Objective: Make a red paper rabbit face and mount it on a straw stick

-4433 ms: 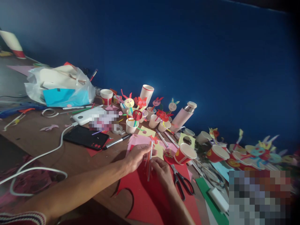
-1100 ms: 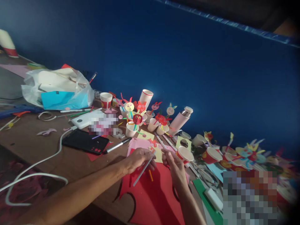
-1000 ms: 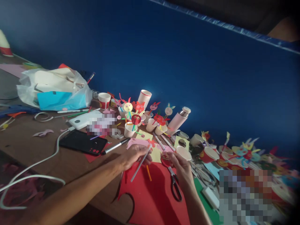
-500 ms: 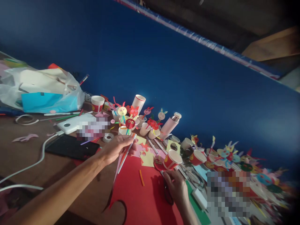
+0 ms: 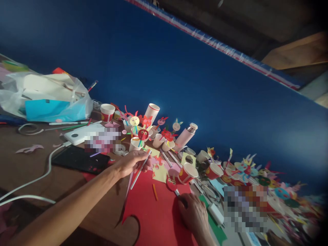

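My left hand is closed, pinching a few thin white and orange strips that slant down over the red paper sheet. My right hand lies low on the right part of that sheet, fingers curled over a pair of scissors; only a bit of metal shows and the handles are hidden. Just beyond it are a round red paper face and a red-and-white paper cup. A short orange strip lies on the sheet between my hands. Yellow paper with cut-outs lies at its far edge.
Paper cups with small paper figures stand behind my left hand. A pink flask stands by the blue wall. To the left are a black tablet-like slab, a white power bank with its cable, and a plastic bag.
My right hand has shifted slightly down and right, and now covers the dark scissor handle that showed before. My left hand has moved a little right, still holding the strips.
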`<action>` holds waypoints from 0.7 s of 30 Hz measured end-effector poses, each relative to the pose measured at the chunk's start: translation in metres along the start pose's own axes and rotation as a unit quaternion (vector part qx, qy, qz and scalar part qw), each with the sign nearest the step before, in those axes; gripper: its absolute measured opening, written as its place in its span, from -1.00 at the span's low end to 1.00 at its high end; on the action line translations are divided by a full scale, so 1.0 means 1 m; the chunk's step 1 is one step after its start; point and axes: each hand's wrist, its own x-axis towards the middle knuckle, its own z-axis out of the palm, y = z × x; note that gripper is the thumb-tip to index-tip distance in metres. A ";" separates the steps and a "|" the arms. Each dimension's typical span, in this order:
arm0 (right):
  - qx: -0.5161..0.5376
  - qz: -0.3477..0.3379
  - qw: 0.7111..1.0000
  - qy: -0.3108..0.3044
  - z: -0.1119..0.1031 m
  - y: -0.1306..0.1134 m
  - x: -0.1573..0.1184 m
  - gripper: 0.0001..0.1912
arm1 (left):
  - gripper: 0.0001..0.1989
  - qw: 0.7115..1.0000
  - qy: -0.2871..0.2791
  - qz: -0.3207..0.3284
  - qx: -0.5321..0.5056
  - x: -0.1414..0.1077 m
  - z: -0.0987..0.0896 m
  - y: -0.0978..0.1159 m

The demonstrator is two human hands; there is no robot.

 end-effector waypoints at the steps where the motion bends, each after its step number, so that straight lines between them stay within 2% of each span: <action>1: -0.001 -0.004 1.000 -0.003 -0.001 0.001 -0.002 -0.79 | -0.76 1.000 -0.002 -0.002 -0.004 0.000 0.000 -0.002; 5: -0.009 -0.019 1.000 -0.005 -0.002 0.011 -0.013 -0.81 | -0.75 1.000 -0.008 0.002 -0.003 -0.007 0.003 -0.004; 9: -0.039 0.012 0.999 0.021 0.003 0.026 -0.026 -0.87 | -0.75 0.999 0.001 0.028 0.024 -0.018 0.007 -0.001; 12: -0.041 0.012 0.998 0.037 0.006 0.027 -0.030 -0.87 | -0.75 0.999 0.013 0.032 0.037 -0.025 0.007 0.004; 14: -0.024 -0.019 0.998 0.047 0.006 0.022 -0.029 -0.86 | -0.75 0.998 0.030 0.030 0.040 -0.028 0.005 0.009; 18: 0.003 -0.125 0.989 0.083 0.009 0.007 -0.024 -0.86 | -0.77 0.997 0.049 0.041 0.048 -0.033 -0.006 0.023; 21: -0.010 -0.141 0.982 0.126 0.014 0.008 -0.021 -0.88 | -0.80 0.996 0.044 0.047 0.058 -0.041 -0.024 0.040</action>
